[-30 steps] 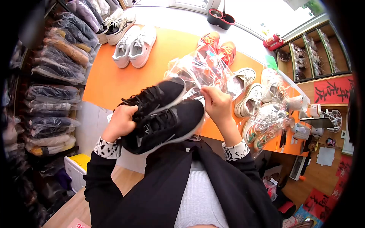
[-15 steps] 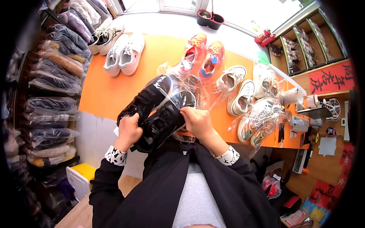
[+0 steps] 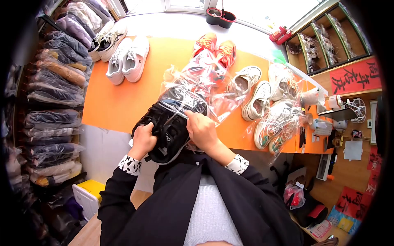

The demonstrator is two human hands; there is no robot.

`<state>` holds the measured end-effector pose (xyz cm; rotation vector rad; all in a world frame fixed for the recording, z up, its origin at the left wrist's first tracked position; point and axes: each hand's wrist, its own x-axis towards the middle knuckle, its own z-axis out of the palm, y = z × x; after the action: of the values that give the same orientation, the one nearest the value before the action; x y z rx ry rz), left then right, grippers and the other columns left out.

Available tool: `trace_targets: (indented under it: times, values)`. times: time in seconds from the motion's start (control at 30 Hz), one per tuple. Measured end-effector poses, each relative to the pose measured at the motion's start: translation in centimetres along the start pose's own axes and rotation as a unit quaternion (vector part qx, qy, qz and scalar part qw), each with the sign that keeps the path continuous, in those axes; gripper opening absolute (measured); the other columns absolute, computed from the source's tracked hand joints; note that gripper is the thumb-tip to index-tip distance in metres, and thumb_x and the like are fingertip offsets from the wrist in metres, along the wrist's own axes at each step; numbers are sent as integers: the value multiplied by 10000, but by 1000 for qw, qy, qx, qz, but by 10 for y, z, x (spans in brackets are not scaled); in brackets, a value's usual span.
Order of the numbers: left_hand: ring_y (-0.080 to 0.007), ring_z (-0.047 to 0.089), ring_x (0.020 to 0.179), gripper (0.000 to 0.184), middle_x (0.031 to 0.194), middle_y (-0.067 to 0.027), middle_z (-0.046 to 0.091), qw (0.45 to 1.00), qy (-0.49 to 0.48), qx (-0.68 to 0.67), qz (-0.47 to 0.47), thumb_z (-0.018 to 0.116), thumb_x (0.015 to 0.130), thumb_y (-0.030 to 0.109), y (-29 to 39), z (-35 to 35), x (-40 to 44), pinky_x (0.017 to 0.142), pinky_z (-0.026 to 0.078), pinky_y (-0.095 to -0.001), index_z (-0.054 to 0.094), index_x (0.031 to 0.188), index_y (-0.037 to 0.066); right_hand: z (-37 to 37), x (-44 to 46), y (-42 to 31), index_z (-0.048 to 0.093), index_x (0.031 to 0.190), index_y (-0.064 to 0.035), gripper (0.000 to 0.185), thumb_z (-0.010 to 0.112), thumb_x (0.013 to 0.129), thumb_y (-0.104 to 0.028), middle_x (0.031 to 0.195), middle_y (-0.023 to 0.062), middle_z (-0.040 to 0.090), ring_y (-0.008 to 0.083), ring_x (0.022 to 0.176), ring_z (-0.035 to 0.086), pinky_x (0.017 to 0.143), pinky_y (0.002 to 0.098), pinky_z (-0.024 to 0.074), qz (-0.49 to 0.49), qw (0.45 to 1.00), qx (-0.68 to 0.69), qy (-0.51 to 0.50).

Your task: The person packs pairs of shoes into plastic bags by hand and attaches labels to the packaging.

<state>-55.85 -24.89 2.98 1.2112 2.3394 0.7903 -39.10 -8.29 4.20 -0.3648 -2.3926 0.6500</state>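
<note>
My left hand (image 3: 144,139) grips the pair of black shoes (image 3: 166,133) near their heel end, at the near edge of the orange table (image 3: 107,102). A clear plastic bag (image 3: 180,88) covers the toe half of the shoes and spreads away over the table. My right hand (image 3: 201,129) pinches the bag's edge at the right side of the shoes. Just beyond the bag stand orange shoes (image 3: 225,53), partly behind the plastic.
White shoes (image 3: 135,61) stand at the table's back left. Cream shoes (image 3: 259,100) and bagged shoes (image 3: 277,127) are on the right. Bagged clothes (image 3: 55,96) fill the left rack. A red and black mop bucket (image 3: 220,18) sits beyond the table.
The black shoes have gone toe-first into the clear bag, which now reaches over about half of them. My right hand has moved left and closer to the shoes. The view has shifted slightly.
</note>
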Motion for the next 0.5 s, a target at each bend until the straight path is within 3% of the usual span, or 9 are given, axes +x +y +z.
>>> trace_targets:
  times: [0.07, 0.27, 0.33, 0.37, 0.4, 0.43, 0.47, 0.5]
  values:
    - [-458, 527, 647, 106, 622, -243, 530, 999, -18, -10, -24, 534, 601, 14, -4, 7, -1, 560, 390, -498, 479, 687, -14, 6, -8, 3, 574, 1022, -17, 262, 622, 765, 1, 736, 106, 547, 286, 631, 584, 594, 388, 484, 59, 997, -51, 16]
    - [-443, 559, 677, 148, 669, -238, 568, 995, -31, -51, -76, 607, 629, 48, -6, 11, 1, 591, 428, -462, 524, 731, -19, 13, -37, 23, 509, 871, -53, 166, 617, 748, -24, 764, 104, 541, 303, 653, 584, 590, 397, 472, 112, 984, -130, 55]
    - [-384, 611, 673, 169, 705, -215, 622, 989, -28, -118, -82, 627, 637, 22, -10, 15, 3, 616, 468, -402, 581, 791, -29, 17, -43, 34, 499, 848, -56, 137, 606, 762, -66, 793, 106, 502, 310, 705, 576, 592, 417, 479, 208, 969, -100, 83]
    - [-384, 611, 673, 169, 705, -215, 622, 989, -30, -118, -80, 627, 637, 22, -12, 17, 4, 616, 468, -402, 581, 791, -29, 18, -45, 35, 506, 863, -43, 130, 611, 787, -54, 785, 116, 526, 310, 688, 590, 582, 411, 485, 237, 964, -79, 96]
    - [-330, 627, 680, 192, 729, -194, 645, 977, -30, -187, -94, 618, 633, -9, -13, 19, 4, 631, 480, -374, 598, 822, -39, 20, -47, 37, 506, 863, -43, 130, 611, 787, -54, 785, 116, 526, 310, 688, 590, 582, 411, 485, 240, 963, -79, 96]
    - [-275, 643, 687, 223, 752, -172, 669, 960, -31, -255, -107, 610, 629, -40, -13, 20, 4, 646, 491, -346, 614, 852, -49, 21, -47, 38, 510, 873, -36, 141, 624, 790, -39, 783, 123, 544, 305, 686, 603, 586, 394, 489, 289, 950, -13, 115]
    - [-275, 643, 687, 223, 752, -172, 669, 961, -34, -254, -106, 610, 629, -40, -15, 20, 5, 646, 491, -346, 614, 852, -49, 22, -47, 38, 515, 883, -29, 152, 638, 793, -24, 782, 130, 561, 300, 684, 615, 589, 378, 493, 335, 931, 53, 133]
    - [-235, 637, 707, 246, 770, -155, 675, 951, -45, -280, -121, 603, 627, -58, -18, 19, 6, 661, 495, -333, 618, 872, -56, 21, -48, 38, 532, 890, -23, 148, 632, 798, 35, 762, 133, 578, 290, 676, 626, 590, 354, 493, 333, 926, 92, 149]
